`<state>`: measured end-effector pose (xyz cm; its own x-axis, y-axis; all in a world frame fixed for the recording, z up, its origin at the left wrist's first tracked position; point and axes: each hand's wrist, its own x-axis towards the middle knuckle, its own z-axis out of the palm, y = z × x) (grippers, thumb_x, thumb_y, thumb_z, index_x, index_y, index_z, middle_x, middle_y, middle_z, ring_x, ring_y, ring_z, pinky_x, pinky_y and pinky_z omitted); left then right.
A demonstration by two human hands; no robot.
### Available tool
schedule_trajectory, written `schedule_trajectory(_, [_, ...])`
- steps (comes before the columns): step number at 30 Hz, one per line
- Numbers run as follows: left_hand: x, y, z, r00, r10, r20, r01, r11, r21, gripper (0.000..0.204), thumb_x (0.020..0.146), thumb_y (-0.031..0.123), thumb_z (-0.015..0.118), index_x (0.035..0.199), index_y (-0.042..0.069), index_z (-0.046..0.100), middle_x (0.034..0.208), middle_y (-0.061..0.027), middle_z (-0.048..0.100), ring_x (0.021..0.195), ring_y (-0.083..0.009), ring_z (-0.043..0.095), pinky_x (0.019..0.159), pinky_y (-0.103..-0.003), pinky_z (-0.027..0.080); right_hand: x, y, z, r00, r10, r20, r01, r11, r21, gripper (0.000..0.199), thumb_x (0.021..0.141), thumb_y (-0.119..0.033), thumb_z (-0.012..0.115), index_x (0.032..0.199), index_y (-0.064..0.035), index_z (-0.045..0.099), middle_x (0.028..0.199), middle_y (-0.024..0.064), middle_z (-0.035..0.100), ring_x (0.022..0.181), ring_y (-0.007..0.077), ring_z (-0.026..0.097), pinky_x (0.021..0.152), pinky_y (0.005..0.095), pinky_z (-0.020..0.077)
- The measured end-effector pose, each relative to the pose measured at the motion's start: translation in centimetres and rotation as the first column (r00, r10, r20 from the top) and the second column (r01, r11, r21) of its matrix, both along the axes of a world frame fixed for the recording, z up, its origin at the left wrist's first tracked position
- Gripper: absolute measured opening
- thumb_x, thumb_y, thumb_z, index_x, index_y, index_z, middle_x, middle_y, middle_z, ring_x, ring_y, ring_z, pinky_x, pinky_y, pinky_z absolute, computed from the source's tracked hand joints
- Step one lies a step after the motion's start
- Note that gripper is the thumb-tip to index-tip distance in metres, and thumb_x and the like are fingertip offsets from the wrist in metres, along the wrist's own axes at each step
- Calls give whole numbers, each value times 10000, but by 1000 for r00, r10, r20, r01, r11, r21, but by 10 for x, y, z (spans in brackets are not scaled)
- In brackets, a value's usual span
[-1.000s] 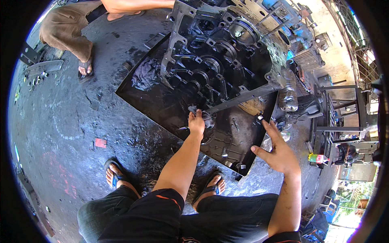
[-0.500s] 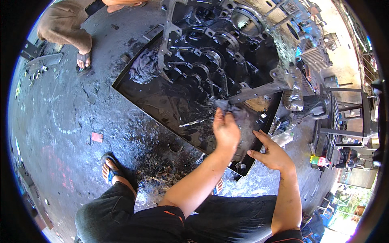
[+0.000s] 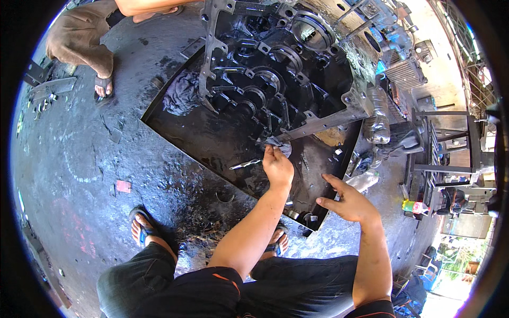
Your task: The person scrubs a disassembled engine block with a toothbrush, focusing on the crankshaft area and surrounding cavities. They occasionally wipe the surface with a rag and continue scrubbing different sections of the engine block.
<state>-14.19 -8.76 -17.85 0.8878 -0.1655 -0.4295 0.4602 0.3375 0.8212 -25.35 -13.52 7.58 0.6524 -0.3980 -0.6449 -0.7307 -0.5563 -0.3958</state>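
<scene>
My left hand (image 3: 278, 168) pinches a dark grey rag (image 3: 281, 146) against the near edge of a large oily engine block (image 3: 318, 126). The block lies with its bearing saddles and bores facing up. Beneath it is a black metal tray (image 3: 183, 152) wet with oil. My right hand (image 3: 352, 202) is open, fingers apart, over the tray's right rim; whether it presses on the rim I cannot tell. A slim metal tool (image 3: 245, 165) lies in the tray left of my left hand. Small metal parts (image 3: 310, 217) sit in the tray's near corner.
A crumpled dark cloth (image 3: 182, 94) lies in the tray's left part. Beyond the tray's right side are a plastic bottle (image 3: 377, 122) and a metal-framed rack (image 3: 442, 143). Another person's sandalled foot (image 3: 104, 86) is at the far left. A curved metal piece (image 3: 225, 196) lies on the floor.
My left hand has moved slightly left with the rag, which now sits closer against the block's edge. The right hand stays open near the tray's rim. The other person's arm reaches farther into view.
</scene>
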Motion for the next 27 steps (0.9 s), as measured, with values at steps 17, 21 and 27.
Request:
schedule_trajectory(17, [38,26,176,739,60,671,18,994,-108,232,958,-38,710,1129,25,565,1165,-86,548,925,-137,595,774,-264,548,20,10,-4,985,168,36,-168,986,-13,828,902,-453,759,1524,20,483,1513,292,538,1382,442,546,1153,439,441])
schedule_trajectory(21, [50,32,182,647,25,762,45,996,-70,217,956,-42,661,1145,17,573,1172,-122,552,927,-171,606,770,-284,575,18,10,-3,986,152,71,-151,988,-15,819,910,-449,749,1528,16,481,1501,296,548,1366,446,556,1143,445,449])
schedule_trajectory(27, [65,47,136,306,-87,948,-151,979,139,300,920,-7,652,1187,24,517,1143,-200,573,1031,-361,578,811,-422,527,13,16,6,976,201,85,-192,975,-110,805,946,-463,707,1553,4,456,1528,310,510,1385,445,538,1154,438,443])
